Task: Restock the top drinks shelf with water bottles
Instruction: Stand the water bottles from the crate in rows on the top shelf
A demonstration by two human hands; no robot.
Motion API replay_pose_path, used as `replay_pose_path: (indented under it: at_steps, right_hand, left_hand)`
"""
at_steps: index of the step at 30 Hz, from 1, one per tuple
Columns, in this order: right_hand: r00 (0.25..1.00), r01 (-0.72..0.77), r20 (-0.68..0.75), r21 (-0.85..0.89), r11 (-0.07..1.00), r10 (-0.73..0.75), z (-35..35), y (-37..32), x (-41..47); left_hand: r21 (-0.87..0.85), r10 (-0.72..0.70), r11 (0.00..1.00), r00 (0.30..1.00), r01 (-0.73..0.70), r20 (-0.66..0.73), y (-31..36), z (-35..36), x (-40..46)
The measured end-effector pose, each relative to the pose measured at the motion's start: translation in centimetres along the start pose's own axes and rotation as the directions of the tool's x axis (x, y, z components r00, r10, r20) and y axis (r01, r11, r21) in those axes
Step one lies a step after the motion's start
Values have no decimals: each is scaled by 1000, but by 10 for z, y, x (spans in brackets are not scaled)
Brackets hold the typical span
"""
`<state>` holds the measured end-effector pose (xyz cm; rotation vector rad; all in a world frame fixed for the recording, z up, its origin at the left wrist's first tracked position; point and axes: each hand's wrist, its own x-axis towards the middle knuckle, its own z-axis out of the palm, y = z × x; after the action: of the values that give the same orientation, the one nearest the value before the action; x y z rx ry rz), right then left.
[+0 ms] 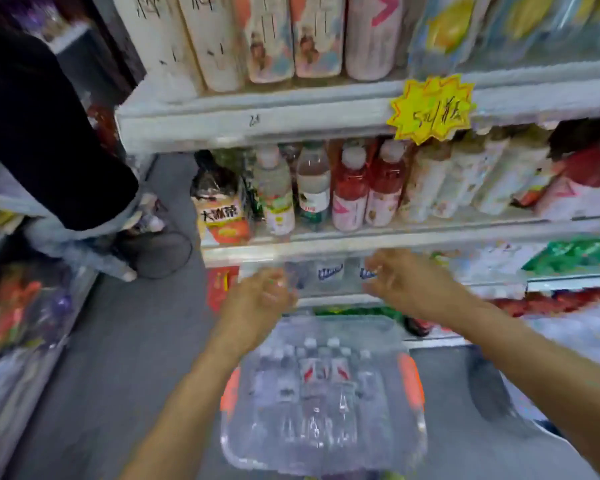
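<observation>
Room: shop aisle, grey floor [125, 358], shelving both sides; frame blurred throughout.
Shelves: metal drinks rack ahead w/ pale shelf edges [257, 123]; yellow starburst price tag [432, 109] clipped on upper edge, right of centre.
Upper row: tall pale bottles [267, 39], only lower parts in view.
Mid row: red drink bottles [368, 188] beside clear ones, orange carton [222, 216] at left end.
Other person: dark sleeve [42, 133] at left, near the rack's end.
In the way: nothing btwn hands and rack.
Water bottles: shrink-wrapped pack [323, 393] low in centre, below both forearms; clear bottles, white caps, some red labels; orange blurs on both sides.
Left hand [260, 299]: fingers curled, at lower shelf front; holding anything – can't tell.
Right hand [402, 278]: fingers curled, same shelf, apart from left; grip can't tell.
</observation>
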<state>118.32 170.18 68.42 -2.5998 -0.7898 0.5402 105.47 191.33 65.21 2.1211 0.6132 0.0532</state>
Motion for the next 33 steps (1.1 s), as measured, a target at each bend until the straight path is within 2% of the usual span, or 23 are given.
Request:
replay_pose_path:
  at_steps: [3,6,10,14,18,21,25,30,32,33]
  right_hand:
    - [952,-136,283,43,990,118,87,33,5]
    - [870,-279,440,71,958,221,164,63,12]
    - [768,-475,534,106,874,353,245,92,19]
    - [764,-545,512,186,818,393,301,106,26]
    - [719,-641,559,303,705,413,334,104,38]
    - [706,-678,523,305,669,478,350,101,45]
    - [687,-706,504,292,646,523,356,104,45]
    - [744,-659,482,411,629,464,356,114,44]
    - [734,-675,472,421,607,489,355,116,42]
    - [725,-687,459,428,587,513,355,117,41]
  left_hand:
    - [-115,-258,957,963,266,76,-67,42,-9]
    - [-134,-424,884,889,447,172,-119,91,-7]
    - [52,-530,841,802,538,275,-167,159,8]
    - [218,-599,800,751,558,277,-194,212,16]
    - [314,-653,742,745,593,136,-201,239,23]
    - [256,-664,739,737,623,123,-198,249,17]
    - [233,-639,759,764,608,92,-206,252,9]
    - [298,-713,681,699,669,58,-206,254,29]
    - [223,-704,702,706,677,73,-203,260,27]
    - [126,-696,718,712,685,91,-203,263,25]
